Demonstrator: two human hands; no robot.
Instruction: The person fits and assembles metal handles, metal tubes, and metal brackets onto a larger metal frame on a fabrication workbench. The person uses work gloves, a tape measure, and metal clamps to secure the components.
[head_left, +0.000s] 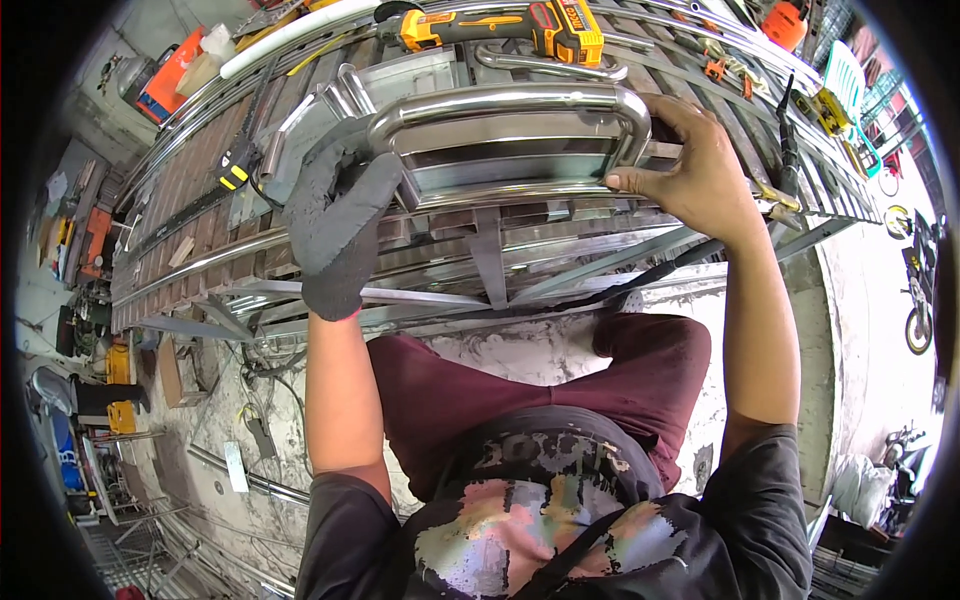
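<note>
A shiny bent stainless steel tube frame (510, 100) lies across the near side of the slatted workbench, its rounded corners at left and right. My left hand (340, 210), in a dark grey glove, closes on its left end; the fingertips are partly hidden behind the tube. Around the right end curls my bare right hand (692, 175), with the thumb low at the corner and the fingers up behind the bend. Just beyond the frame are a smaller bent steel tube (550, 66) and a yellow and black cordless angle grinder (500, 30).
The workbench (180, 225) has metal slats and legs. On its left lies a yellow and black tape measure (236, 168); a black torch with a cable (788, 150) rests at right. Long steel tubes run along the far edge. Cables and scrap lie on the floor at left.
</note>
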